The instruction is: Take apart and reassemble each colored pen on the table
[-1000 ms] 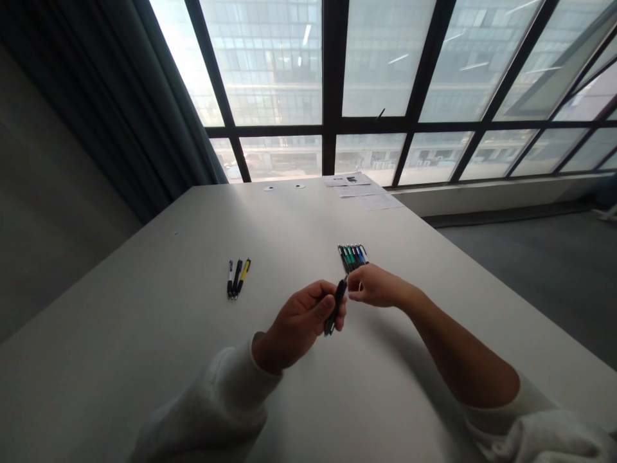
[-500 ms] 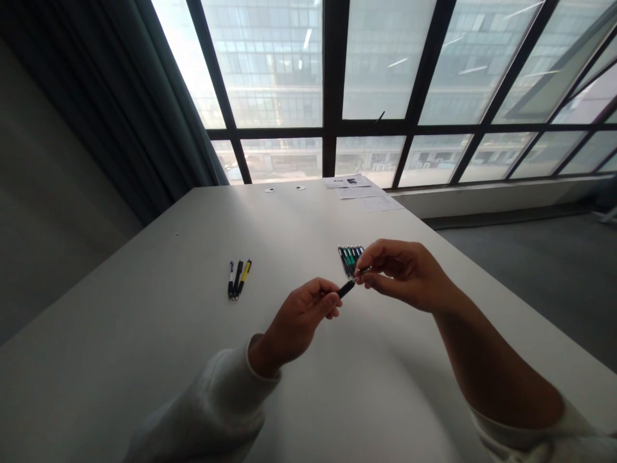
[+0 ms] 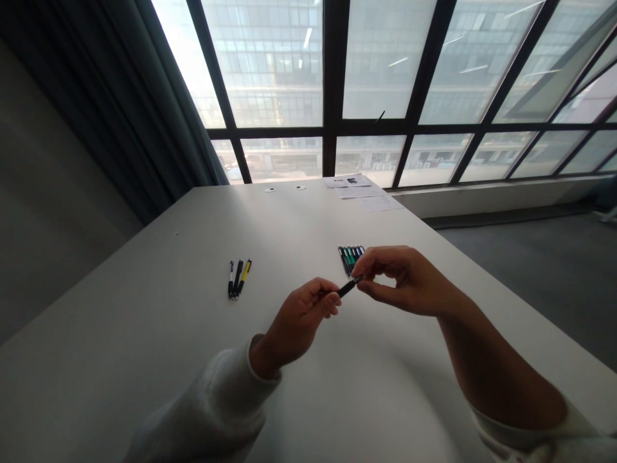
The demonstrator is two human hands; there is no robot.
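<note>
Closed around a black pen (image 3: pixel 347 288), my left hand (image 3: pixel 308 314) keeps it slanted up to the right above the table. The thumb and fingers of my right hand (image 3: pixel 398 280) pinch the pen's far end, where a narrower tip shows. Its part inside my left fist is hidden. Just behind my right fingertips lies a row of several pens (image 3: pixel 349 257) with green, blue and black barrels, partly covered by that hand. To the left of my left hand, three pens (image 3: pixel 238 279) lie side by side: white and black, black, and yellow and black.
Both hands are over a white table (image 3: pixel 159 334). Printed papers (image 3: pixel 357 191) lie at its far right end, near two small white round covers (image 3: pixel 270 190). Beyond stand large windows (image 3: pixel 279 64), with a dark curtain (image 3: pixel 159 116) on the left.
My right hand has moved slightly down, bringing its fingertips onto the pen's end. The small dark piece seen between its fingers earlier no longer shows separately. My left hand stays in place.
</note>
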